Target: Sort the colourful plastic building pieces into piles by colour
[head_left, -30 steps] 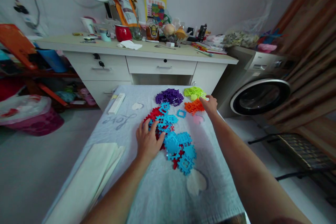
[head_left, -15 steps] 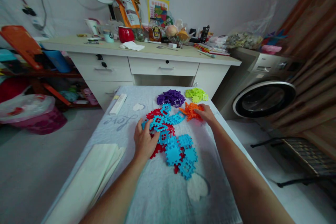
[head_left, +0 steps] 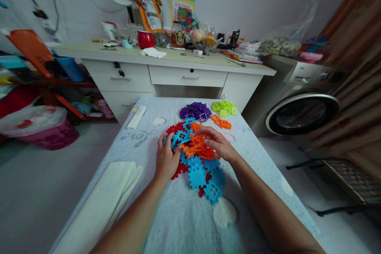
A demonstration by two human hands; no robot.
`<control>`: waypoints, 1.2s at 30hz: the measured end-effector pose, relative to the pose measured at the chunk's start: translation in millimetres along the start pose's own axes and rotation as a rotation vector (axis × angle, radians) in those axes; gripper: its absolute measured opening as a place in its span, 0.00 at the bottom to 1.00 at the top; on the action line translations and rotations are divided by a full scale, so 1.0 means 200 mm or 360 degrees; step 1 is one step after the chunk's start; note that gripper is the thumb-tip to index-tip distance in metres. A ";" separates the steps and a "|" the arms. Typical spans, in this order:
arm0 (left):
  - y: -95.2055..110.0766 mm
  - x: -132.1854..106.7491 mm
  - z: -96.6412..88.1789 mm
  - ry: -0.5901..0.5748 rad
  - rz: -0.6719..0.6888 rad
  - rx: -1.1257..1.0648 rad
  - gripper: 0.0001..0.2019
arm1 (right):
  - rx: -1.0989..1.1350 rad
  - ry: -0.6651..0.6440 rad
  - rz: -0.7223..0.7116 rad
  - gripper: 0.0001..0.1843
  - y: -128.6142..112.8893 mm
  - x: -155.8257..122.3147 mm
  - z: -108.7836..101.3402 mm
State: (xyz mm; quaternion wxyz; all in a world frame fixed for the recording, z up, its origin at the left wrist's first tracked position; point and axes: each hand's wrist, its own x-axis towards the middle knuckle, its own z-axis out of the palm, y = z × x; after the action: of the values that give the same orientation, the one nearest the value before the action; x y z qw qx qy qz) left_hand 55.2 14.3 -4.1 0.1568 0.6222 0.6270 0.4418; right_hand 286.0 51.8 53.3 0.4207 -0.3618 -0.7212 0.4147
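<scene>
A loose pile of square, notched plastic building pieces lies mid-table, with blue pieces (head_left: 197, 176) over red pieces (head_left: 179, 170). My left hand (head_left: 167, 158) rests against the pile's left side, thumb and fingers spread and curved along its edge. Over the top of the pile, my right hand (head_left: 218, 143) has its fingers bent on a cluster of orange building pieces (head_left: 199, 147), which cover part of the blue ones. The undersides of the fingers are hidden. A few other orange pieces lie behind, near a purple heap (head_left: 195, 111) and a lime green heap (head_left: 224, 108).
On the cloth-covered table (head_left: 143, 202) lie a folded white cloth (head_left: 101, 202) at left and a slim white box (head_left: 137, 118). Beyond stands a cluttered counter (head_left: 166, 60). A washing machine (head_left: 297, 91) is at right, a pink bin (head_left: 44, 131) at left.
My right hand has come left and nearer, carrying most of the orange pieces from the back right onto the blue and red pile. My left hand has stayed about where it was.
</scene>
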 end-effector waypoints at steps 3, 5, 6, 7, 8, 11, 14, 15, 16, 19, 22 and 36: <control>-0.01 0.01 0.01 0.0069 -0.0033 -0.0127 0.26 | -0.0084 0.0200 0.0129 0.22 0.05 0.05 -0.01; -0.02 0.02 0.01 0.0144 -0.0045 -0.0193 0.26 | -0.0326 0.0355 0.0245 0.25 0.11 0.09 -0.02; -0.02 0.03 0.01 0.0182 -0.0063 -0.0211 0.26 | -0.0446 0.0354 0.0303 0.28 0.14 0.10 -0.02; -0.02 0.03 0.00 0.0222 -0.0088 -0.0215 0.27 | -0.0546 0.0299 0.0355 0.32 0.16 0.12 -0.01; -0.02 0.03 0.00 0.0263 -0.0112 -0.0206 0.27 | -0.0626 0.0211 0.0390 0.36 0.18 0.13 0.00; 0.01 0.03 -0.02 0.0339 -0.0065 -0.0132 0.28 | -0.0803 -0.0025 0.0344 0.44 0.18 0.15 0.09; 0.04 0.02 -0.04 0.0193 0.0194 -0.0016 0.20 | -0.0815 -0.0195 0.0105 0.39 0.12 0.17 0.18; 0.04 0.02 -0.05 0.0113 0.0274 0.0043 0.17 | -0.0779 -0.0252 0.0013 0.36 0.09 0.18 0.20; 0.04 0.02 -0.05 0.0041 0.0329 0.0110 0.15 | -0.0744 -0.0307 -0.0073 0.32 0.06 0.19 0.21; 0.02 0.03 -0.06 -0.0037 0.0336 0.0294 0.13 | -0.0763 -0.0476 -0.0214 0.18 -0.01 0.20 0.21; -0.03 0.05 -0.06 0.0041 0.0192 0.0412 0.16 | -0.1047 -0.0656 -0.0094 0.11 -0.03 0.19 0.14; -0.09 0.10 -0.03 0.0199 0.0051 0.0416 0.21 | -0.1099 0.0475 0.0469 0.33 0.30 0.91 -0.21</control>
State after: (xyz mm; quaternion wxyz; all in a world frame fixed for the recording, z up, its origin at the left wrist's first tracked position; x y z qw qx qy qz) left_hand 35.3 32.9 -6.6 0.0280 0.6184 0.6777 0.3968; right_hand 265.2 245.7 68.5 0.3105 -0.6375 -0.6896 0.1470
